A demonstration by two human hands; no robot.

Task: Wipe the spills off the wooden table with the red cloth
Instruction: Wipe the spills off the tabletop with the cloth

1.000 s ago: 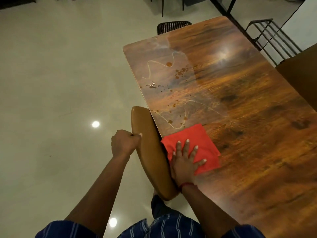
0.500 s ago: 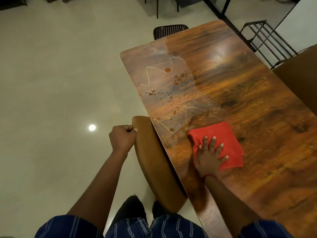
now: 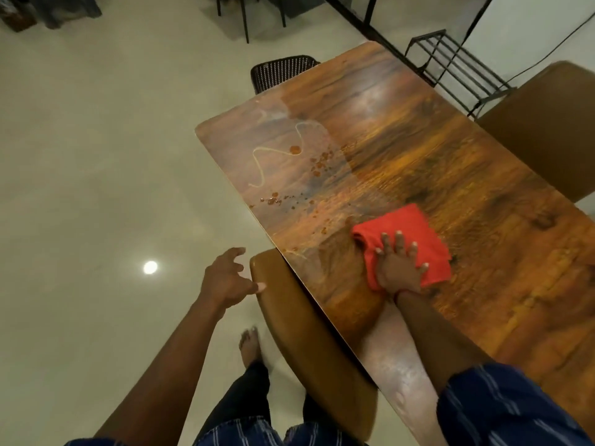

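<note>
My right hand [image 3: 398, 266] presses flat, fingers spread, on the folded red cloth [image 3: 406, 230] lying on the wooden table [image 3: 450, 175]. Spills [image 3: 294, 149] remain beyond the cloth near the table's far left corner: a pale wavy line, a brown blob, and several small brown drops toward the left edge. A few faint marks sit near the left edge just left of the cloth. My left hand [image 3: 227, 280] hovers open, fingers spread, just left of the brown chair back [image 3: 289, 317] and holds nothing.
The brown padded chair is tucked against the table's left edge by my legs. A second brown chair [image 3: 547, 130] stands at the right side. A black mesh chair [image 3: 281, 72] sits at the far end, with a black metal rack [image 3: 450, 62] beyond. Pale floor [image 3: 96, 156] spreads left.
My right hand has slid the red cloth rightward and farther onto the table, clearing the near wavy line. My left hand has let go of the chair back and opened.
</note>
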